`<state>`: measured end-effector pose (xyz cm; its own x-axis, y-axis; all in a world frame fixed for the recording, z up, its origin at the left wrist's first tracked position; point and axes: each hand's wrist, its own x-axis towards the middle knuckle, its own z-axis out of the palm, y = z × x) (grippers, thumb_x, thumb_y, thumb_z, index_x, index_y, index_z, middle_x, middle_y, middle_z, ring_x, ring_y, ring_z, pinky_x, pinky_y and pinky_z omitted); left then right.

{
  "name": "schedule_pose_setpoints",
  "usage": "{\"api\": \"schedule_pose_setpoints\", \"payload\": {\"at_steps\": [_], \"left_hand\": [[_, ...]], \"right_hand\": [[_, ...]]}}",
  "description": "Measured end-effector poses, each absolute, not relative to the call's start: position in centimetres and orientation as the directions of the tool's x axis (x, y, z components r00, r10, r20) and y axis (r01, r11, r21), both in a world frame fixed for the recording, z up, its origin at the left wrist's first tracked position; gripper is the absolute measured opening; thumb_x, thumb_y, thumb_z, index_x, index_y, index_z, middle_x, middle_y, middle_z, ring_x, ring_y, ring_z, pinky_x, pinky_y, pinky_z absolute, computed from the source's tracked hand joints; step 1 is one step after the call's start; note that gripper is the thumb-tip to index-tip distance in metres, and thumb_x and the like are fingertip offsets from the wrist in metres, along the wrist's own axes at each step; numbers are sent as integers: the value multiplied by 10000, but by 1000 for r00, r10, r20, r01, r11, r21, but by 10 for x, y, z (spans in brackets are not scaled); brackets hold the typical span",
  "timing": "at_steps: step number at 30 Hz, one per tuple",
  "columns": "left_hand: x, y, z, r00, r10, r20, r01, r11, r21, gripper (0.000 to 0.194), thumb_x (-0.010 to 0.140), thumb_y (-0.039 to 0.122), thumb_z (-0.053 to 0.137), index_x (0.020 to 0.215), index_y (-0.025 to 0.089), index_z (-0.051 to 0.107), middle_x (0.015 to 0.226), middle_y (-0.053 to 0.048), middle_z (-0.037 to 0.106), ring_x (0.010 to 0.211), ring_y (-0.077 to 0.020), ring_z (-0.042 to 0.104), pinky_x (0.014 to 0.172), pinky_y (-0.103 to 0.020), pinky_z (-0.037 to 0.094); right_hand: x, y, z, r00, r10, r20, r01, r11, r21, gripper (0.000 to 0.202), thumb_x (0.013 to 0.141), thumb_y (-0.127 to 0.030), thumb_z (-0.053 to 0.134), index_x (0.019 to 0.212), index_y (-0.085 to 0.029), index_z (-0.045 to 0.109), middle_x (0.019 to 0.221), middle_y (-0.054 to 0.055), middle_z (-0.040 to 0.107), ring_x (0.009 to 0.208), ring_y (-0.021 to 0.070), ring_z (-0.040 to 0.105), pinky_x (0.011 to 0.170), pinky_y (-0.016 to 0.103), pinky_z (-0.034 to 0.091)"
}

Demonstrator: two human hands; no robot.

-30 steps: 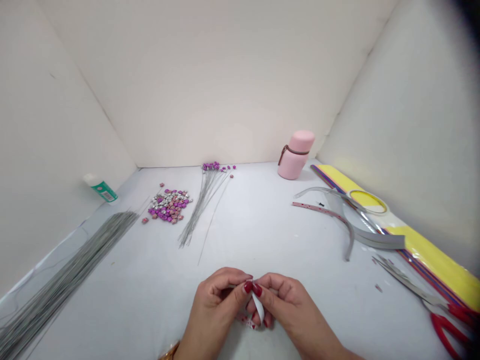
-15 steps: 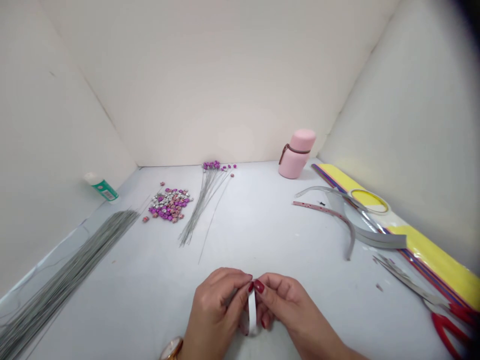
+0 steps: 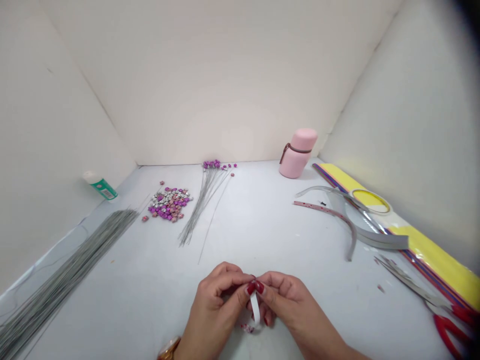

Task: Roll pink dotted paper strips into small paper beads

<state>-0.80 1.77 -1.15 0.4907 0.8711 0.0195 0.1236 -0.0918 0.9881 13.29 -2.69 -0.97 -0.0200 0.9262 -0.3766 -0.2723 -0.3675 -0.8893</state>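
A narrow white paper strip [image 3: 255,311] hangs in a curve from my fingertips, low in the middle of the head view. Its lower end turns to show a red-speckled side. My left hand [image 3: 224,300] pinches the top of the strip between thumb and forefinger. From the other side my right hand [image 3: 283,297] pinches it at the same spot, the two red thumbnails touching. What the fingertips cover at the pinch is hidden. Below the hands lies the pale table [image 3: 255,250].
Left: thin wires [image 3: 71,270], a glue tube [image 3: 101,186], small purple, pink and silver beads [image 3: 170,205]. Farther back: bead-tipped wires [image 3: 202,202] and a pink flask [image 3: 298,153]. Right: a patterned strip [image 3: 326,210], grey strips [image 3: 382,240], a tape roll [image 3: 390,205], yellow sheets [image 3: 431,255], red-handled scissors [image 3: 446,320].
Both hands keep their pinch with thumbs pressed closer together. The strip's hanging part has swung slightly right, and its speckled lower end now shows.
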Motion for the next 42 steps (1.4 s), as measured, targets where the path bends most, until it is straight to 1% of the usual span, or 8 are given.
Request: {"api": "schedule_pose_setpoints", "payload": {"at_steps": [4, 8, 15, 19, 23, 26, 31, 42], "left_hand": [[-7, 17, -14, 449, 879, -161, 45, 158, 986, 146, 766, 275, 562, 757, 149, 634, 699, -25, 565, 538, -120, 561, 430, -200, 448], [-3, 15, -15, 459, 851, -256, -33, 304, 952, 137, 773, 270, 557, 782, 137, 592, 582, -3, 584, 496, -122, 563, 497, -236, 470], [-6, 12, -14, 368, 929, -48, 125, 2, 992, 83, 758, 210, 560, 751, 154, 621, 685, -40, 637, 594, -147, 599, 553, -230, 484], [-11, 15, -12, 450, 874, 182, 196, -296, 935, 132, 773, 130, 520, 775, 179, 642, 720, -40, 640, 668, -147, 607, 619, -223, 484], [-12, 15, -10, 528, 810, 254, 189, -404, 895, 186, 785, 108, 502, 844, 195, 656, 824, -60, 655, 766, -159, 610, 688, -231, 484], [-10, 13, -11, 520, 839, 162, 173, -289, 942, 163, 787, 151, 520, 868, 194, 654, 879, -69, 652, 814, -174, 608, 725, -251, 485], [-6, 12, -14, 479, 875, -75, 34, 67, 997, 140, 779, 262, 552, 820, 151, 628, 760, -54, 629, 610, -144, 596, 587, -254, 501], [-4, 14, -15, 418, 901, -116, 98, 83, 992, 124, 773, 242, 553, 754, 147, 630, 674, -43, 635, 585, -149, 594, 575, -254, 492]], "right_hand": [[133, -29, -16, -51, 917, -395, -225, -396, -890, 325, 710, -436, 613, 712, -112, 583, 496, -11, 554, 441, 73, 436, 460, 188, 313], [132, -30, -15, -94, 931, -353, -210, -365, -907, 274, 744, -393, 592, 685, -129, 548, 538, -5, 573, 482, 81, 445, 487, 196, 325], [131, -28, -8, -99, 921, -377, -250, -390, -886, 305, 724, -434, 601, 679, -139, 537, 566, 11, 601, 467, 83, 439, 481, 200, 322], [132, -28, -10, -82, 935, -344, -266, -353, -897, 350, 718, -479, 587, 668, -133, 568, 575, 5, 579, 478, 84, 448, 490, 201, 335], [133, -29, -9, -18, 932, -363, -328, -348, -878, 339, 722, -466, 593, 665, -132, 575, 578, -1, 574, 508, 90, 485, 506, 196, 342], [133, -29, -8, 15, 928, -371, -331, -346, -878, 309, 714, -434, 619, 674, -129, 589, 557, -6, 574, 500, 86, 467, 498, 190, 335], [133, -29, -10, -11, 934, -356, -306, -342, -888, 294, 730, -425, 606, 703, -132, 608, 560, -4, 590, 513, 90, 487, 506, 188, 340], [132, -31, -13, -32, 929, -368, -200, -367, -909, 282, 722, -424, 611, 693, -144, 614, 576, 6, 608, 503, 97, 480, 494, 195, 340]]}}
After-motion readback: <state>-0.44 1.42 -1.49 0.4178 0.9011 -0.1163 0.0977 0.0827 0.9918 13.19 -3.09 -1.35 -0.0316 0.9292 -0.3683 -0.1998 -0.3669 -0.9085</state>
